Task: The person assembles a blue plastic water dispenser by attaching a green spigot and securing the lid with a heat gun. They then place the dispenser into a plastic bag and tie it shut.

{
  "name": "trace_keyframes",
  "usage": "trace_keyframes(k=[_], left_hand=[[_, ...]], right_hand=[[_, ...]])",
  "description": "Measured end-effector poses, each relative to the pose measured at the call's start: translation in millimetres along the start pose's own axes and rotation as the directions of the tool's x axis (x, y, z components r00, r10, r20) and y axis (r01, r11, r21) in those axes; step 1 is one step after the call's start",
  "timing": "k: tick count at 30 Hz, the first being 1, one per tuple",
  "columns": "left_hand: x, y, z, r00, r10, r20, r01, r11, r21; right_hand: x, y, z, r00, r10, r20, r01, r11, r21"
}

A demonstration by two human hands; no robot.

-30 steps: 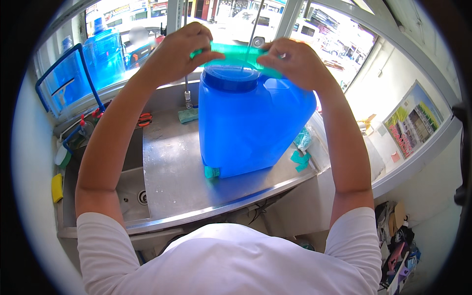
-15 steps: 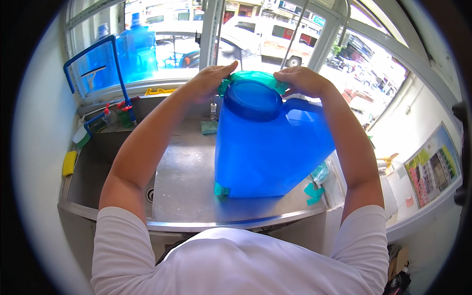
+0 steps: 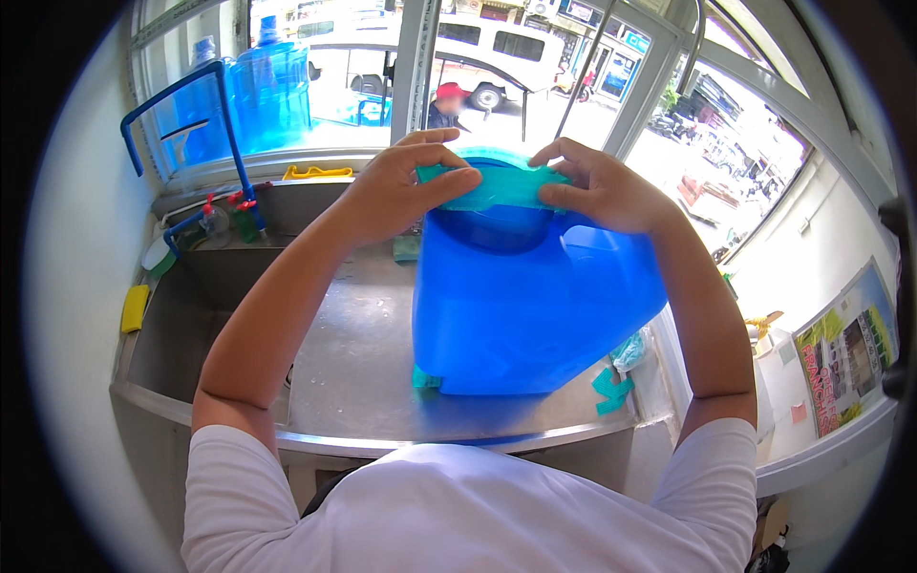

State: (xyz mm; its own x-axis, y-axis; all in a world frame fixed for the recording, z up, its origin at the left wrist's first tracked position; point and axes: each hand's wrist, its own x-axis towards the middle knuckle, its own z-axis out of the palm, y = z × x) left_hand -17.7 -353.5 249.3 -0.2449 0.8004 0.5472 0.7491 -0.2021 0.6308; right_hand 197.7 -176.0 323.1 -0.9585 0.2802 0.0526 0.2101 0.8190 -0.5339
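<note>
One green band (image 3: 506,191), upper centre of frame, its ends pinched by left hand (image 3: 411,186) and right hand (image 3: 608,191), apart, at a blue jug's (image 3: 535,310) lid (image 3: 497,232), best kept evenly taut, far-side contact apparently hidden.

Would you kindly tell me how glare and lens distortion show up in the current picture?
In the head view, strong daylight washes out parts of the street outside; the fisheye lens bows the front edge of the steel counter and the left and right borders fall to black; the counter's surface carries a blue reflection below the blue container.
</note>
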Motion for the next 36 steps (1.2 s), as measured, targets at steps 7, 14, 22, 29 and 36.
trace_keyframes(k=[7,14,22,29,36], left_hand=[[-13,3,8,0.998,-0.049,-0.036,0.038,0.964,-0.263],[-21,-9,21,0.998,0.062,0.014,-0.058,0.976,-0.21],[-20,-14,23,0.998,0.056,-0.015,-0.057,0.976,-0.211],[-17,-11,29,1.0,0.006,-0.014,-0.008,0.992,-0.122],[-16,-18,28,0.999,0.032,0.018,-0.025,0.956,-0.293]], right_hand=[[-10,3,9,0.989,-0.144,-0.037,0.14,0.987,-0.08],[-15,-4,10,0.997,-0.068,-0.044,0.058,0.977,-0.206],[-21,-8,15,0.99,-0.075,-0.121,0.049,0.978,-0.203],[-9,-5,20,0.998,-0.023,-0.057,0.0,0.927,-0.375],[-9,-10,19,0.992,-0.05,-0.116,0.015,0.96,-0.28]])
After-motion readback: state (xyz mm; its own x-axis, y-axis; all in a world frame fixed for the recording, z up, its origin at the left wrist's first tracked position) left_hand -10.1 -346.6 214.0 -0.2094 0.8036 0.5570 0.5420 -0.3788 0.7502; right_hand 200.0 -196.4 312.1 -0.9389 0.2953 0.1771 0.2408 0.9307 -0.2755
